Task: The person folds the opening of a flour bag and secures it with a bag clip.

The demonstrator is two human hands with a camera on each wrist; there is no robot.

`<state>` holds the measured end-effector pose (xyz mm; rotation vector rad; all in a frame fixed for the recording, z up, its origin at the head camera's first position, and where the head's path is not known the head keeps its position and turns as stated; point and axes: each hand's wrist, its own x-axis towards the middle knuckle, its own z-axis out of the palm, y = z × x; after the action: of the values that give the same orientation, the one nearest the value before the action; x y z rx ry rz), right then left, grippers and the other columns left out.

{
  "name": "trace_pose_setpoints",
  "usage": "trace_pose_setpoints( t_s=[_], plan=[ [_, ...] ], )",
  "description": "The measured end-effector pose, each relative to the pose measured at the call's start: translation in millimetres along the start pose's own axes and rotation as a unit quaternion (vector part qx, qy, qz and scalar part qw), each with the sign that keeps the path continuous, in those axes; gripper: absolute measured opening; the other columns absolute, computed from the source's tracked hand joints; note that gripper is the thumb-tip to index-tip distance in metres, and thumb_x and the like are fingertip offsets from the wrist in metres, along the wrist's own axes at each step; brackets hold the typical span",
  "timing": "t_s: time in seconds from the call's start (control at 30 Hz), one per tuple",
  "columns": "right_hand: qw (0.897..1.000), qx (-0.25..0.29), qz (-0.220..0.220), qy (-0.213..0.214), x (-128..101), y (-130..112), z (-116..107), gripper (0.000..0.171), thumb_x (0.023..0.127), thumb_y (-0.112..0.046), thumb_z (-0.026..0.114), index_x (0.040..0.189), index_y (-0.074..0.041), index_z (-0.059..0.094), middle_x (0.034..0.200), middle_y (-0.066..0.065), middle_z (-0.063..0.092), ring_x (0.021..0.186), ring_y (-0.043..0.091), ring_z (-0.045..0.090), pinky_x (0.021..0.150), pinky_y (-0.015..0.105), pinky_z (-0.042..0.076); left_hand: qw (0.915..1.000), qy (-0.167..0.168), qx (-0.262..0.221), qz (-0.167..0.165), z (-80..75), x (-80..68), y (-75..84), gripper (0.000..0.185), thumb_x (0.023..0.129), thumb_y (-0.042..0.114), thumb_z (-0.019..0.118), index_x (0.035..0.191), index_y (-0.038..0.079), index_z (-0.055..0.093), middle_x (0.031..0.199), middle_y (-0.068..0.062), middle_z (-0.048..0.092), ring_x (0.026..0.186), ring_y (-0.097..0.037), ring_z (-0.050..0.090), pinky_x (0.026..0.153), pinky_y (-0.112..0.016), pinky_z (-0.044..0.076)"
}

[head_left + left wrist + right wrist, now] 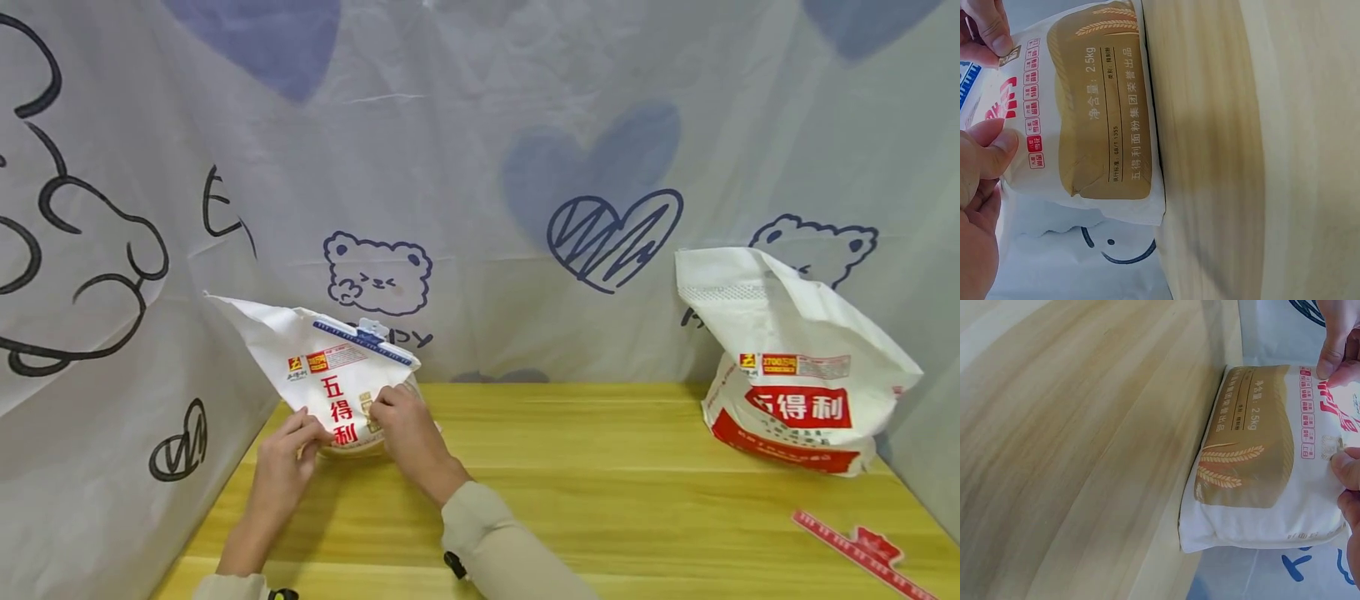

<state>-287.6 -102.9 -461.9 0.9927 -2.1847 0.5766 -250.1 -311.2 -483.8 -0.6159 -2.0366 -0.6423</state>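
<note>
Both your forearms come in from the bottom edge of the head view, lower left of centre, angled up toward the flour bag (pixel 330 383) standing at the left end of the counter (pixel 600 492).

Your left hand (pixel 288 454) sits at the bag's lower left front, thumb and fingers pinching the white face. In the left wrist view the thumb (pixel 994 150) lies flat on the printing, at the left edge of frame.

Your right hand (pixel 397 421) is on the bag's lower right front, fingers curled and pinching the front just beside the red characters. In the right wrist view the fingertips (pixel 1344 469) show at the right edge, on the white face.

Bag: white, red characters down the front, small logo above them. The wrist views show a tan panel with a wheat-ear drawing and "2.5kg" printed at the base. Base is plump and rests on the counter edge nearest the backdrop. Top is flattened, leaning to the upper left, with a blue sealing clip (pixel 363 337) across it.

A second flour bag (pixel 787 375) of the same brand stands at the right of frame, unclipped, well apart. A red sealing clip (pixel 862 554) lies on the counter at lower right. A printed cloth backdrop (pixel 480 167) with hearts and bears hangs behind.
</note>
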Motion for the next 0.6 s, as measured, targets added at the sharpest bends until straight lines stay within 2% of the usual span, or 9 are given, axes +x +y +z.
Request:
trace_pose_setpoints(
  t_s=[0.23,0.43,0.6],
  plan=[
    [0.999,-0.032,0.006,-0.022,2.9,-5.7,3.2,0.022,0.079,0.006,0.076,0.090,-0.013,0.075,0.093,-0.003,0.062,0.090,0.013,0.057,0.084,0.020,0.049,1.0000,0.005,0.001,-0.005,-3.8,-2.0,-2.4,0.041,0.061,-0.036,0.071,0.070,0.004,0.070,0.077,-0.003,0.063,0.084,-0.034,0.070,0.110,-0.025,0.042],
    [1.000,-0.009,0.022,-0.001,1.2,-6.4,2.5,0.020,0.079,0.007,0.077,0.085,-0.012,0.075,0.092,-0.002,0.062,0.089,0.013,0.058,0.081,0.017,0.049,0.9999,0.004,0.008,-0.008,-2.1,-1.6,-0.7,0.040,0.062,-0.035,0.072,0.069,0.003,0.069,0.077,-0.004,0.064,0.079,-0.028,0.069,0.110,-0.028,0.042],
    [1.000,0.010,0.023,-0.002,-1.4,-5.2,2.7,0.018,0.081,0.006,0.077,0.089,-0.010,0.076,0.095,-0.002,0.063,0.093,0.013,0.059,0.085,0.016,0.049,0.9996,0.006,0.019,-0.021,-1.5,-2.2,2.6,0.038,0.062,-0.035,0.073,0.070,0.002,0.069,0.078,-0.006,0.065,0.079,-0.028,0.069,0.109,-0.023,0.040]
  ],
)
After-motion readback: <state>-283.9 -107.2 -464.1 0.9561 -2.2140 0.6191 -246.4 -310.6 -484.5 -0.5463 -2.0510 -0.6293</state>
